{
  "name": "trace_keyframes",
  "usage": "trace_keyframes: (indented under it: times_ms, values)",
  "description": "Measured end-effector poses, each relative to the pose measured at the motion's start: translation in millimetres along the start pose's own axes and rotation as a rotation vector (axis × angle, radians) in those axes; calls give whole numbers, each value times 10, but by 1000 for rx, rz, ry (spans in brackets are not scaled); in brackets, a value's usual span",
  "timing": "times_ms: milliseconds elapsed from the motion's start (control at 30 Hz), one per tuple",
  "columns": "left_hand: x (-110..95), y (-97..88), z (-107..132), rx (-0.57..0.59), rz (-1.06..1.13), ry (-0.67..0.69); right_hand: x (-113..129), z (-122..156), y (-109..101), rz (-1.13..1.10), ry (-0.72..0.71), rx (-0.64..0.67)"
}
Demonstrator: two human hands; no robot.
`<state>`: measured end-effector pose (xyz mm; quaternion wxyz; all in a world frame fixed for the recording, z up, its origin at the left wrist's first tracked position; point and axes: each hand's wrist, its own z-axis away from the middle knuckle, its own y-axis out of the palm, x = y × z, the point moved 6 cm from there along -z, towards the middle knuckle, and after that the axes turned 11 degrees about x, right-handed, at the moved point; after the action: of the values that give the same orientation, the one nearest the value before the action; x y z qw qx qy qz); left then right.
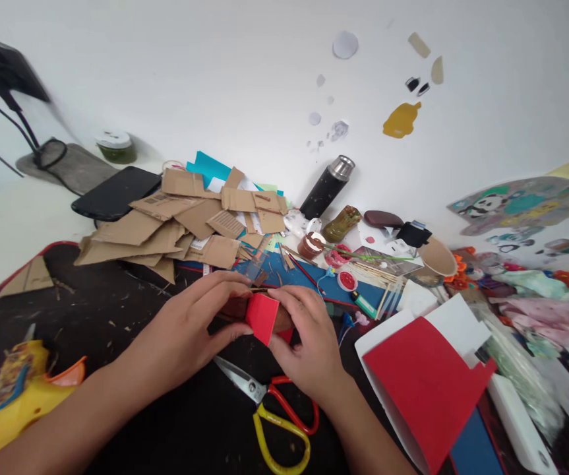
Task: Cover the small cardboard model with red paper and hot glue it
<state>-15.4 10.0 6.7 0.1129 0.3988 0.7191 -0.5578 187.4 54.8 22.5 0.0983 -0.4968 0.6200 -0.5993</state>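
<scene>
Red corrugated-looking card pc [263, 318], bent along one side, is held btwn both hands, just beyond the scissors [259, 390] & over the dark mat [165, 442]. L hand [185, 326], beyond & to L of scissors: half closed, thumb & fingertips pinching the card's L side. R hand [308, 343], beyond & to R of scissors: also half closed, thumb low & fingers high on the card's R side. Brown item [283, 320] shows behind the card, mostly hidden, can't tell what. Scissors lie w/ 1 red handle, 1 yellow, blades pointing away & L.

Well L of scissors: yellow glue gun [31, 396] w/ orange trigger. R of scissors: red paper sheet [427, 396], overlapping white sheets [455, 323]. Beyond scissors, twd the wall [205, 79]: heaped cardboard pcs [148, 227] to L; red pencil [301, 266], small red pot [347, 281] & black flask [326, 190] w/ silver cap to R. Far L beyond scissors, on the white bench [2, 218]: lidded jar [117, 152], near a flat black device [116, 192].
</scene>
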Motion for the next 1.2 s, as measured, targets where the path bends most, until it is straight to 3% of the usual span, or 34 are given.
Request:
trace_keyframes:
  times_ms: [700,1200]
  values:
    - [48,29,-38,46,36,-30,-17,-8,19,-7,9,32]
    - [13,12,-80,8,17,-4,-33,-52,32,-2,34,19]
